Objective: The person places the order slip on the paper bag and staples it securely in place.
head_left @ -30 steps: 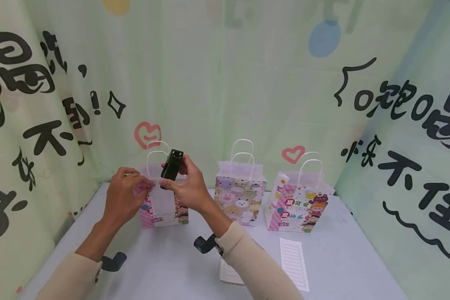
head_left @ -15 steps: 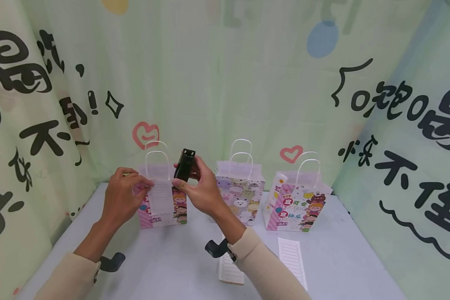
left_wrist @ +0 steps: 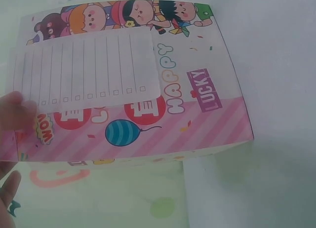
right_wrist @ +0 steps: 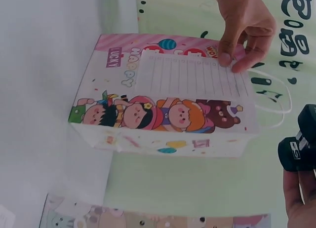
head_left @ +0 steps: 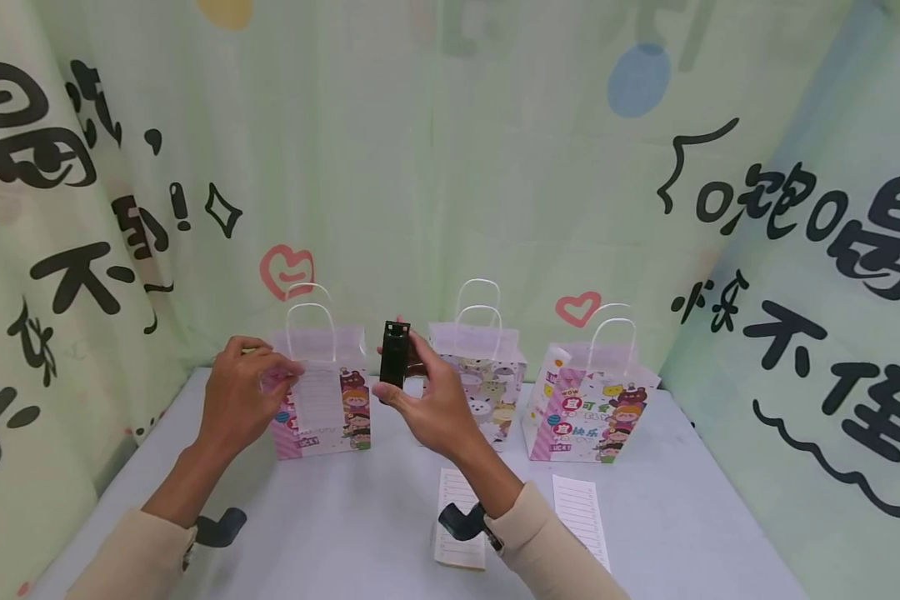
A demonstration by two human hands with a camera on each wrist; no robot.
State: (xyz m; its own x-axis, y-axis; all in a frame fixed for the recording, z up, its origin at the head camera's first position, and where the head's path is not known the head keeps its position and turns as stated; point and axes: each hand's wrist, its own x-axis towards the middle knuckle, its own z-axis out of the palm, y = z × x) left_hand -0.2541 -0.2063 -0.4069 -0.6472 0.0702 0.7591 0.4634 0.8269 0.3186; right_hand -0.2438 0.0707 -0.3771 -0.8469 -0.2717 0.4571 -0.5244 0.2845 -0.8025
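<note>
A slip of ruled paper point(head_left: 320, 402) lies against the front of a pink-and-white paper bag point(head_left: 356, 410), leftmost of three on the desk point(head_left: 345, 517), as a person's left grip point(head_left: 242, 387) pinches the slip near the bag's upper left edge. Small boxes mark the ends of its lines; cartoon characters run down the bag alongside, below a pair of white handles. The left grip covers the bag's upper left part.

The right grip point(head_left: 437, 402) is clasped round a black tool point(head_left: 394, 356), held upright between thumb and fingers before the gap to the next bag. It looks to be a stapler, though the view is too dark to make out its working parts.

An animal-print bag point(head_left: 487, 387) stands in the middle, partly blocked by the right grip. A third bag point(head_left: 588, 417), printed like the first, stands farther right, well apart from both hands.

Nearer the onlooker, a stack of ruled slips point(head_left: 457, 552) and a loose slip point(head_left: 579, 508) lie on the desk. A black wrist mount point(head_left: 461, 523) obscures part of the stack, and a beige sleeve point(head_left: 551, 546) hides the loose slip's lower left. Pale green curtains point(head_left: 360, 150) with black lettering and pink hearts hang behind.
</note>
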